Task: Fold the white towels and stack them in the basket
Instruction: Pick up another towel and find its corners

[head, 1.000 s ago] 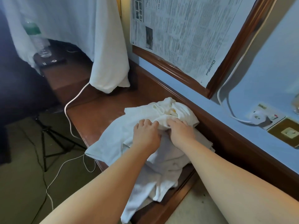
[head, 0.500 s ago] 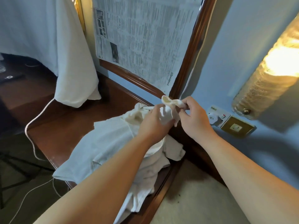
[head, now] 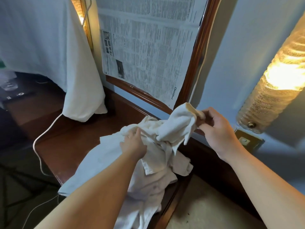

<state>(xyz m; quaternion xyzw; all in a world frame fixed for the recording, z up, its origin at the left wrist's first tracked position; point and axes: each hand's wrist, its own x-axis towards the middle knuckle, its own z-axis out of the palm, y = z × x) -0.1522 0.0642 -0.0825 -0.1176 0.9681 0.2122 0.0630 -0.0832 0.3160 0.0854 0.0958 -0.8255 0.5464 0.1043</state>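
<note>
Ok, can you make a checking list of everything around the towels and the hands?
Surface: brown wooden desk, partly covered by cloth.
Job's things: heap of white towels on the desk, hanging over its front edge; one towel lifted by a corner. No basket seen.
Clutter: water bottle at far left.
Hands: right hand pinches the lifted towel's corner; left hand grips the heap.
Cables: white cable runs across the desk and off its edge.
Surroundings: newspaper covering a wood-framed mirror, hanging white sheet, lit wall lamp, brass wall switch.
</note>
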